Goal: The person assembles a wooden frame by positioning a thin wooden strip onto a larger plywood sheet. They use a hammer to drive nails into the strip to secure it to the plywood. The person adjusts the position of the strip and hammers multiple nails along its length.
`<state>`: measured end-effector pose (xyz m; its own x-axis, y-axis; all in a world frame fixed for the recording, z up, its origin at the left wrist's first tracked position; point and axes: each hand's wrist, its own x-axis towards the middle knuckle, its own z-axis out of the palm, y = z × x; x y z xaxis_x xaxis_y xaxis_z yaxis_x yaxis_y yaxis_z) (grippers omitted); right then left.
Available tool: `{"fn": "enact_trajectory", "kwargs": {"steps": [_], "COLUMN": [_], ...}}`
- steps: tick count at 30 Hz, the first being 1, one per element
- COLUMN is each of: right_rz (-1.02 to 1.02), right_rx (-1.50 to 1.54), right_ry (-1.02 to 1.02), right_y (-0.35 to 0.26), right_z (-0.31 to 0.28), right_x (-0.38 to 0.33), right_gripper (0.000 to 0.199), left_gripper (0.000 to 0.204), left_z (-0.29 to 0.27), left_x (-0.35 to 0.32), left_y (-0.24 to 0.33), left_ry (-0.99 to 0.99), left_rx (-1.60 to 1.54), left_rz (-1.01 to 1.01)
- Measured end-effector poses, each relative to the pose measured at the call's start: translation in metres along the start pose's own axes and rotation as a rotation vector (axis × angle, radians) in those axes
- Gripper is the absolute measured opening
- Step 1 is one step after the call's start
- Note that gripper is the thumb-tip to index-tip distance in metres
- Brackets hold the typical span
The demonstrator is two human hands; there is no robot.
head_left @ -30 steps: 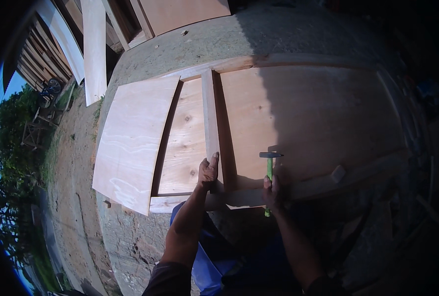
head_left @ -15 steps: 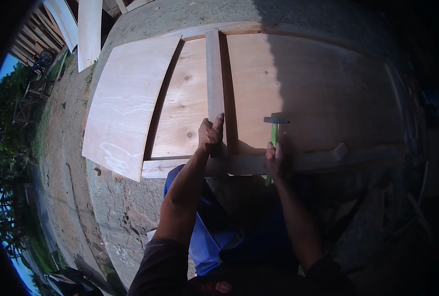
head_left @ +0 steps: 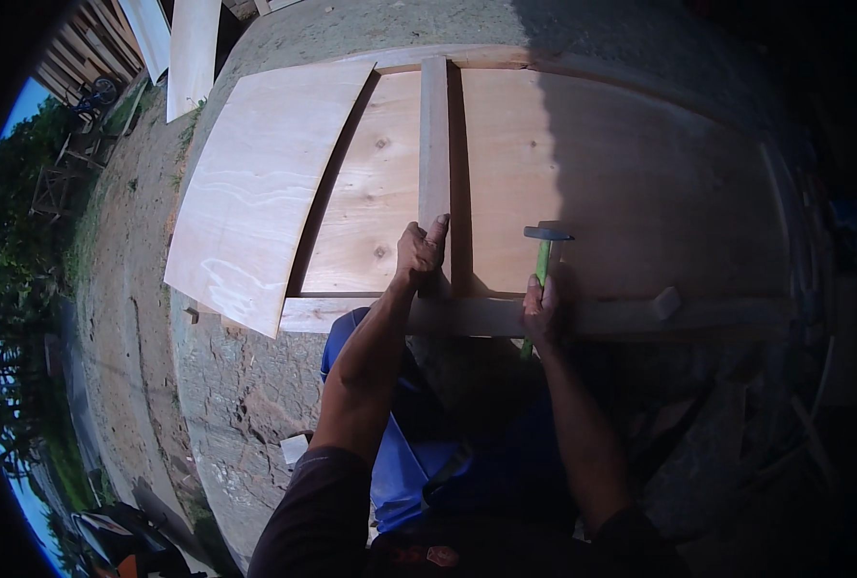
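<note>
Clamped around a green-handled hammer with a dark metal head (head_left: 544,265), right hand (head_left: 541,313) holds it upright over the pale wooden frame rail (head_left: 602,315). Just left of that grip, left hand (head_left: 419,255) presses fingers down, closed on nothing, against the narrow upright wooden batten (head_left: 433,135). Loose plywood sheet (head_left: 265,183) lies further left.

Hammer (head_left: 544,265) handle partly hidden by right hand (head_left: 541,313); frame's right side lost in shadow.

Harsh sunlight at left, deep shadow over the right half, fisheye-bent edges, dark vignetted corners
</note>
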<state>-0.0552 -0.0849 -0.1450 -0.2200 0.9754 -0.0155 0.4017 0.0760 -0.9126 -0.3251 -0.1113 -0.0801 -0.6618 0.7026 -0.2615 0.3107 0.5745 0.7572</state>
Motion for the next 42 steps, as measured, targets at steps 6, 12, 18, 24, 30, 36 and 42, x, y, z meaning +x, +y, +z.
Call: {"fn": "enact_trajectory", "kwargs": {"steps": [6, 12, 18, 24, 30, 36, 42], "right_rz": [0.029, -0.006, -0.055, -0.095, -0.062, -0.068, -0.046], "right_rx": [0.067, 0.11, 0.098, 0.082, 0.146, 0.155, 0.165], "right_ry": [-0.026, -0.03, -0.026, -0.014, -0.004, -0.024, -0.014], "right_y": [0.003, 0.016, 0.016, 0.022, 0.015, 0.007, 0.01], "right_z": [0.0, 0.001, 0.003, 0.007, 0.004, 0.002, 0.006], "right_x": [0.0, 0.001, 0.003, 0.002, 0.001, 0.001, 0.003], "right_gripper": [0.022, 0.022, 0.023, 0.024, 0.023, 0.023, 0.024], "left_gripper": [0.077, 0.078, 0.077, 0.078, 0.078, 0.078, 0.079], "left_z": [0.0, 0.0, -0.003, -0.002, -0.004, -0.003, -0.003], "left_x": [0.001, 0.003, 0.008, 0.01, 0.004, 0.004, 0.014], "left_y": [-0.003, -0.006, -0.016, -0.018, -0.005, -0.007, -0.025], "left_ry": [0.005, 0.021, -0.031, -0.001, -0.009, -0.011, -0.01], "left_rx": [-0.02, -0.014, -0.101, -0.101, -0.059, -0.091, -0.09], "left_rz": [-0.003, 0.004, -0.002, 0.03, 0.009, 0.011, 0.033]}}
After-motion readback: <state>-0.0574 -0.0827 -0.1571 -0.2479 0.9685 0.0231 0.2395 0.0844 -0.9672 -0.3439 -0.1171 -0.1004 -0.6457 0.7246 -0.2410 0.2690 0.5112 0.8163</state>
